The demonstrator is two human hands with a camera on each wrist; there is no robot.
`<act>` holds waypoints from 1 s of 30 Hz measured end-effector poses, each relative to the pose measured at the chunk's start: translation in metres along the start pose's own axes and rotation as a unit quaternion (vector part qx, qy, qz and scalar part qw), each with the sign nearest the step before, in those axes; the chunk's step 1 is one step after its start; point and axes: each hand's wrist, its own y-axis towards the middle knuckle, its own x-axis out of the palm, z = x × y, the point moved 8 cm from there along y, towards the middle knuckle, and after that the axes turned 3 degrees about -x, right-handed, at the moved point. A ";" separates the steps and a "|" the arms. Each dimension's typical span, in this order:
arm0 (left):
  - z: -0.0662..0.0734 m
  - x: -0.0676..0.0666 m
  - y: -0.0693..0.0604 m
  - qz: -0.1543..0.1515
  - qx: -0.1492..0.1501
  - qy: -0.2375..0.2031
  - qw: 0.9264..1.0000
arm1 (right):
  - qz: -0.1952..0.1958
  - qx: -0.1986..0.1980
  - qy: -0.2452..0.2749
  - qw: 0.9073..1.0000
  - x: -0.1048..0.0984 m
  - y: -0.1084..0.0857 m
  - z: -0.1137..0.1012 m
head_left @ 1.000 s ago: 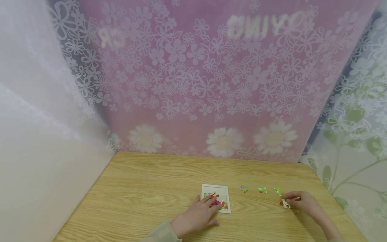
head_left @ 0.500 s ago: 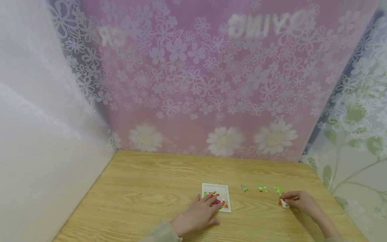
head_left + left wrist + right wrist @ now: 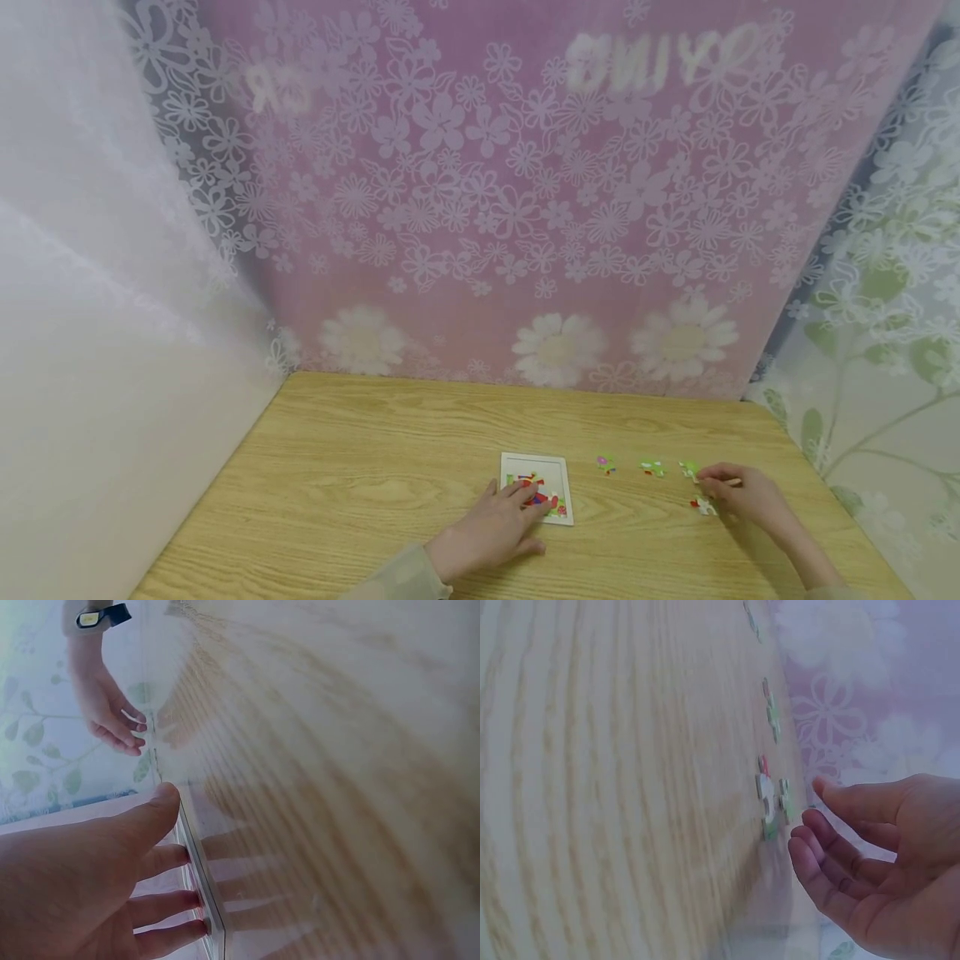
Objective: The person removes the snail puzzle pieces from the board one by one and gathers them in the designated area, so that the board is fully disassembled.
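My left hand (image 3: 491, 533) rests with its fingers spread on a small white-framed puzzle board (image 3: 557, 465). Part of a red, blue and green picture shows around the fingers; the rest is hidden under them. In the left wrist view the fingertips press on the board's edge (image 3: 201, 881). My right hand (image 3: 750, 498) hovers at the right with nothing in it, its fingers loosely bent and the thumb apart from them in the right wrist view. Just beside its fingertips lie a white-and-red puzzle piece (image 3: 704, 506) and a green-and-white puzzle piece (image 3: 688, 470).
Two more puzzle pieces lie between the board and the right hand: one green with a purple flower (image 3: 605, 464), one green and white (image 3: 652, 469). All lie on a wood-grain table (image 3: 375, 467). A pink flowered curtain (image 3: 480, 208) stands behind, with pale sheets at both sides.
The right hand has let go of the white-and-red puzzle piece, which shifted slightly left and turned, and its fingertips have moved up toward the green-and-white one. The left hand stays on the board.
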 end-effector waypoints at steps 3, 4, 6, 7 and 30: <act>-0.001 -0.001 0.000 0.002 0.002 0.002 1.000 | 0.013 -0.012 -0.011 1.000 -0.002 0.001 -0.008; -0.001 -0.001 0.000 0.005 0.005 0.004 1.000 | 0.014 -0.021 -0.015 1.000 -0.002 0.002 -0.012; -0.001 -0.002 0.000 0.012 0.009 0.007 1.000 | 0.016 -0.030 -0.018 0.999 -0.002 0.003 -0.018; -0.002 -0.002 0.000 0.016 0.012 0.009 1.000 | 0.019 -0.035 -0.018 0.999 -0.001 0.003 -0.022; -0.006 -0.003 -0.003 0.007 0.020 -0.025 0.999 | 0.042 -0.131 0.016 0.990 0.032 0.025 -0.104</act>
